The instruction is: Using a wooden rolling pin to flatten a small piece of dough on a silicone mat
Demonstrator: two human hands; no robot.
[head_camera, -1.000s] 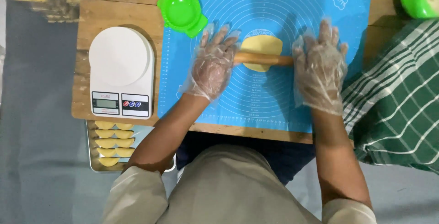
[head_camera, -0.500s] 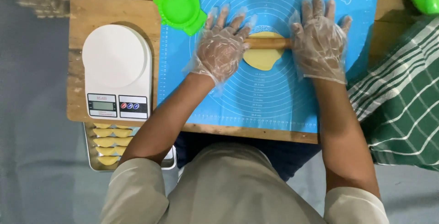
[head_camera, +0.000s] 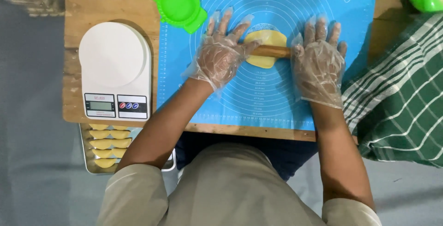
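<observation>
Dough [head_camera: 265,39], a flattened yellow disc, is shown lying on the blue silicone mat [head_camera: 277,97] near the middle of its printed concentric rings, with a wooden rolling pin [head_camera: 272,51] laid across its lower half. The left hand [head_camera: 221,55], covered by a clear plastic glove, is pressed flat on the left end of the pin, its fingers spread and nothing enclosed in its grip. The right hand [head_camera: 318,67], gloved likewise, is laid open and flat over the right end of the pin, so that only the middle stretch of the pin is seen between the two hands; whether the palms bear on the pin itself or partly on the mat cannot be told with certainty. The mat is spread on a wooden desk [head_camera: 106,9]. A green round press mould [head_camera: 179,3] is placed at the mat's upper left corner, touching its edge. A white kitchen scale [head_camera: 115,71] is set on the desk just beside the mat, to its left. Below the scale, a metal tray [head_camera: 90,163] holding folded yellow pastries [head_camera: 106,144] in rows is partly visible. A green and white checked cloth [head_camera: 401,106] is seen at the right.
</observation>
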